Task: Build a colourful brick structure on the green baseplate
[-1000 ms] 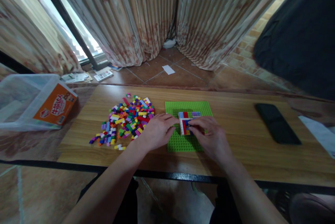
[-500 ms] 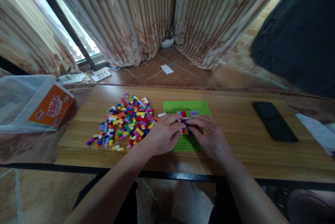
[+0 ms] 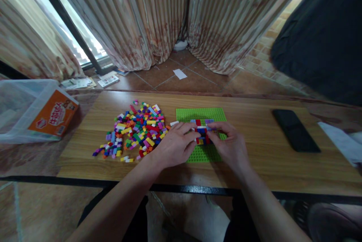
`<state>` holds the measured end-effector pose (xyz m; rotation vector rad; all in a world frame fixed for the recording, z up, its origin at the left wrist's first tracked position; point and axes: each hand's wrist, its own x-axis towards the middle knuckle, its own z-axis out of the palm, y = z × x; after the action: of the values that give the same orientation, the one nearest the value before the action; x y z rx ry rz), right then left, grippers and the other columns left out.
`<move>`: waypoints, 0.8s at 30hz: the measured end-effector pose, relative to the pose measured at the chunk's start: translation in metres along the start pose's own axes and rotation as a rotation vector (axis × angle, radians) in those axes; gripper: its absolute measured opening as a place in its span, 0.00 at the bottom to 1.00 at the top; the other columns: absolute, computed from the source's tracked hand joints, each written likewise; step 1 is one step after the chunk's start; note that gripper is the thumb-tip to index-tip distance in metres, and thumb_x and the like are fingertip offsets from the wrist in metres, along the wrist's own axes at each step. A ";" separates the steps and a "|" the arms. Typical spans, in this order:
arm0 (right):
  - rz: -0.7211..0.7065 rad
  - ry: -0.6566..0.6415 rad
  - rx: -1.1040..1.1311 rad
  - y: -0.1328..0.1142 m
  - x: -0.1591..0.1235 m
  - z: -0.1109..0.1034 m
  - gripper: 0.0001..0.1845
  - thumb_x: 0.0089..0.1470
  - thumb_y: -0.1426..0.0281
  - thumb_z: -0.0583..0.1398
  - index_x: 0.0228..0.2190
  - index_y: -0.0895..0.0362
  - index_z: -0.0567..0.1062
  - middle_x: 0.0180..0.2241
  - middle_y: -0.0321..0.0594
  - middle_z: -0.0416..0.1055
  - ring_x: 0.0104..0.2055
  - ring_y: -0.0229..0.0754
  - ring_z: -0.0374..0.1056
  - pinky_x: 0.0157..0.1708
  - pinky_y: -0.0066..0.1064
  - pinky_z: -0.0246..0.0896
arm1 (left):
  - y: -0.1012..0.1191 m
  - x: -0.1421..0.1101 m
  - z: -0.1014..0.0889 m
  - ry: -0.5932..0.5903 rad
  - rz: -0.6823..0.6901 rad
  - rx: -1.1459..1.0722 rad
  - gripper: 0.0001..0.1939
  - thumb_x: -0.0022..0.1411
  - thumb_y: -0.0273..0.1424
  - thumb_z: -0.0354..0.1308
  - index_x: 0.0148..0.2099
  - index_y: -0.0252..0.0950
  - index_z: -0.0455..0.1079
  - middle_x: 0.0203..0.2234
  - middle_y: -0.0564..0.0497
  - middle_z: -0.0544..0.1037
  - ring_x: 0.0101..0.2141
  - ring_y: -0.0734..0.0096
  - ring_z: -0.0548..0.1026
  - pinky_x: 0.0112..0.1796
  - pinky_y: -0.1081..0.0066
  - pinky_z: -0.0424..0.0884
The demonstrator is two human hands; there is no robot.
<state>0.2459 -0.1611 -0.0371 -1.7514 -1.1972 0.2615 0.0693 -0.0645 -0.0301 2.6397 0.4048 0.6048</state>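
Observation:
A green studded baseplate [image 3: 201,114] lies on the wooden table [image 3: 254,159]. On it stands a small build of red, blue, white and purple bricks [image 3: 202,132]. My left hand [image 3: 175,144] and my right hand [image 3: 229,144] both close their fingertips on this build from either side. A pile of loose coloured bricks [image 3: 135,130] lies just left of the baseplate, beside my left hand. One white brick [image 3: 174,123] sits at the plate's left edge.
A black phone [image 3: 295,130] lies on the table's right part, with white paper [image 3: 341,142] beyond it. A clear plastic box with an orange label [image 3: 34,110] stands off the table's left end. Curtains [image 3: 158,16] hang behind; a dark cloth [image 3: 322,42] at right.
My left hand slid right from the pile's edge onto the brick build. My right hand's fingers shifted slightly, uncovering more of the build. The view drifted a little.

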 end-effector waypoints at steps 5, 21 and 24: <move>0.054 0.052 -0.053 0.003 0.000 0.005 0.08 0.51 0.64 0.64 0.33 0.54 0.78 0.37 0.43 0.76 0.40 0.48 0.71 0.45 0.46 0.66 | 0.001 0.000 -0.002 -0.019 0.002 0.028 0.13 0.68 0.30 0.51 0.50 0.37 0.73 0.52 0.42 0.73 0.51 0.58 0.73 0.52 0.55 0.69; 0.057 0.043 -0.050 -0.002 -0.003 0.010 0.04 0.51 0.67 0.63 0.30 0.55 0.77 0.37 0.43 0.73 0.42 0.47 0.70 0.43 0.42 0.65 | 0.002 -0.001 0.001 -0.003 -0.010 0.069 0.13 0.67 0.30 0.52 0.50 0.37 0.74 0.53 0.41 0.73 0.51 0.58 0.74 0.51 0.54 0.70; 0.081 0.025 -0.045 -0.004 -0.002 0.011 0.04 0.50 0.67 0.64 0.30 0.55 0.77 0.37 0.43 0.72 0.41 0.47 0.69 0.43 0.41 0.65 | 0.002 -0.001 0.002 0.006 -0.011 0.078 0.13 0.67 0.30 0.52 0.51 0.37 0.74 0.53 0.41 0.73 0.51 0.57 0.74 0.51 0.54 0.70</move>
<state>0.2362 -0.1562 -0.0403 -1.8397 -1.1241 0.2618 0.0694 -0.0670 -0.0312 2.7089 0.4530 0.6052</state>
